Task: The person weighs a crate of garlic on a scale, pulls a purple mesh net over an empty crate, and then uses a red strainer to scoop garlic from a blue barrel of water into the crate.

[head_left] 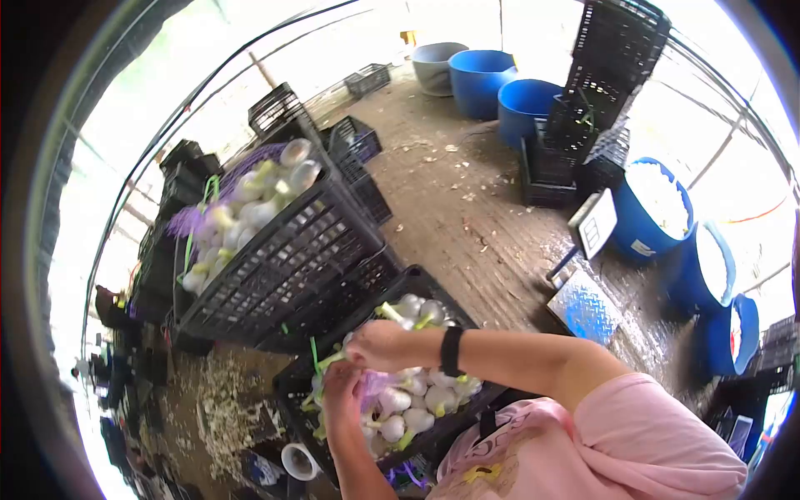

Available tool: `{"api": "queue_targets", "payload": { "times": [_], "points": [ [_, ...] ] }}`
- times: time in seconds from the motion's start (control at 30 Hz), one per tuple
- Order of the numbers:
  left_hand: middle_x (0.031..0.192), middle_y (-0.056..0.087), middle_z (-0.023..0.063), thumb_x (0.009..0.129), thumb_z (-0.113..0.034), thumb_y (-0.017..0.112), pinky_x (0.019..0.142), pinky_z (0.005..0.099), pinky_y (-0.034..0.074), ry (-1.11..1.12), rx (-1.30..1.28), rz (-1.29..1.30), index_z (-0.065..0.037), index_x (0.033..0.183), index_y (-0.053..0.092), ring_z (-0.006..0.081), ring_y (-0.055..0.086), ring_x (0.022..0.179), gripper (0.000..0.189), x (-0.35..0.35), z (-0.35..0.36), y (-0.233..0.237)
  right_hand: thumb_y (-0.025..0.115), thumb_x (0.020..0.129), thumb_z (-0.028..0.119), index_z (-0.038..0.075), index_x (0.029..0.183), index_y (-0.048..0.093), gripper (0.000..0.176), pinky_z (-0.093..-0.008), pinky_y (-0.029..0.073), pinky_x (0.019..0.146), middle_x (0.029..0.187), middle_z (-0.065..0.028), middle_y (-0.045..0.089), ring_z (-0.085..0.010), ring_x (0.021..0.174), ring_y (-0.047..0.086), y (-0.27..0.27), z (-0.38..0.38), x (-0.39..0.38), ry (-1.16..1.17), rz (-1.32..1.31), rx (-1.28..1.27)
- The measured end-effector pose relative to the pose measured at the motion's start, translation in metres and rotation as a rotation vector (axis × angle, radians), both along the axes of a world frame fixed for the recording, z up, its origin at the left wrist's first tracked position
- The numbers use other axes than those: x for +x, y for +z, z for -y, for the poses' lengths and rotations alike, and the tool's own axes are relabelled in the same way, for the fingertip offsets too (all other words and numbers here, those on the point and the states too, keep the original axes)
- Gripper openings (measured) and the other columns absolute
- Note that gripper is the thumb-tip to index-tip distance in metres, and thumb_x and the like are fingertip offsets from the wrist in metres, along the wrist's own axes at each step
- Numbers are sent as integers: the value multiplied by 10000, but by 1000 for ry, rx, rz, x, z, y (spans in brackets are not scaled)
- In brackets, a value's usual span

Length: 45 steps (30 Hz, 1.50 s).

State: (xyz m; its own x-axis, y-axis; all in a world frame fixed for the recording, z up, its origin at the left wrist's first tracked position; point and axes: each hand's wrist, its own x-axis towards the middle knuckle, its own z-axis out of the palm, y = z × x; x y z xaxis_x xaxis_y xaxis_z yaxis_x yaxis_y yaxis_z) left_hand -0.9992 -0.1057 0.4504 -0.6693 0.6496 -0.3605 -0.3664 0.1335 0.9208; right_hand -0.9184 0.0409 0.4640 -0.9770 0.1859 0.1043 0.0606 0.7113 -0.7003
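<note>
My right hand [379, 346], with a black band [452, 351] on its wrist, is closed with its fingertips against my left hand [342, 385]. Both are over a black plastic crate [293, 398] filled with white garlic bulbs [417, 419] on short green stems. Purple mesh netting [379, 382] comes out beside the fingers of my left hand and lies over some bulbs. Whatever is pinched between the fingertips of my right hand is hidden. A green strip [314, 350] sticks up by the crate's left side.
A taller stack of black crates [292, 258] stands ahead-left, topped with netted garlic [250, 212]. A platform scale [587, 305] with its display [592, 225] is at right. Blue tubs [654, 208] line the right and back. Peelings [229, 408] and a white bucket [300, 461] are at lower left.
</note>
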Motion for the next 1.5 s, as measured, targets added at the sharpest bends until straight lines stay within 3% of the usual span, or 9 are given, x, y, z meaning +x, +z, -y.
{"api": "queue_targets", "payload": {
  "times": [0.13, 0.23, 0.47, 0.67, 0.9, 1.07, 1.3, 1.4, 1.5],
  "points": [
    [623, 461, -46, 716, -8, 657, 475, 196, 311, -57, 41, 34, -77, 734, 516, 24, 415, 548, 157, -14, 10, -13, 607, 786, 197, 71, 847, 647, 146, -344, 486, 674, 838, -102, 646, -230, 772, 631, -3, -10, 3, 65, 88, -191],
    [716, 535, 6, 765, -31, 627, 579, 233, 422, -178, -17, -583, -35, 791, 528, 79, 511, 654, 102, -11, 10, -23, 509, 874, 114, -11, 889, 607, 159, -298, 508, 650, 795, -79, 639, -159, 743, 630, -7, -8, -10, -94, 115, -683],
    [828, 562, 136, 730, 6, 575, 641, 394, 467, -38, -320, -1226, -69, 906, 509, 336, 585, 746, 202, 6, 6, -2, 498, 875, 115, 31, 1005, 658, 222, -257, 502, 508, 723, -73, 643, -129, 589, 612, -21, 4, -23, 55, 366, -816],
    [850, 563, 116, 752, -130, 598, 587, 435, 464, 287, -343, -1127, -111, 865, 536, 347, 583, 731, 131, 19, 10, -24, 586, 839, 115, 8, 851, 617, 113, -188, 414, 483, 674, -7, 573, -54, 556, 518, -16, -4, -29, 28, 503, -867],
    [780, 559, 55, 687, -174, 645, 673, 370, 435, 257, -371, -1287, -112, 755, 616, 233, 569, 790, 96, 40, 31, -17, 580, 727, 12, -15, 746, 615, 48, -265, 428, 522, 650, -110, 589, -145, 548, 549, -11, -14, -31, 241, 31, 264],
    [785, 557, 29, 677, -185, 614, 706, 363, 404, 199, -328, -1333, -135, 755, 627, 209, 560, 808, 94, 70, 79, -25, 593, 729, 44, 5, 745, 628, 55, -297, 448, 554, 663, -128, 596, -178, 575, 572, -10, -23, -30, 123, 140, 539],
    [851, 609, 109, 772, -301, 664, 675, 391, 480, -12, -134, -536, -68, 869, 620, 279, 609, 771, 256, 146, 317, -57, 539, 887, 176, 62, 1153, 561, 290, -231, 413, 704, 1084, -63, 600, -90, 797, 537, 92, 135, -4, -14, -308, 177],
    [991, 603, 138, 819, -351, 581, 790, 390, 470, -4, -719, -338, -95, 965, 643, 293, 582, 947, 301, 226, 481, -147, 507, 912, 200, 38, 1093, 579, 253, -191, 408, 649, 1057, -68, 610, -64, 733, 539, 87, 279, 21, 381, -212, -209],
    [1113, 599, 60, 789, -339, 584, 873, 374, 454, -200, -1452, 133, -232, 1188, 578, 254, 563, 1036, 413, 369, 631, -212, 525, 893, 108, 25, 1042, 589, 182, -231, 477, 675, 1011, -77, 628, -103, 779, 601, 14, 373, 8, 563, 397, -603]
  ]
}}
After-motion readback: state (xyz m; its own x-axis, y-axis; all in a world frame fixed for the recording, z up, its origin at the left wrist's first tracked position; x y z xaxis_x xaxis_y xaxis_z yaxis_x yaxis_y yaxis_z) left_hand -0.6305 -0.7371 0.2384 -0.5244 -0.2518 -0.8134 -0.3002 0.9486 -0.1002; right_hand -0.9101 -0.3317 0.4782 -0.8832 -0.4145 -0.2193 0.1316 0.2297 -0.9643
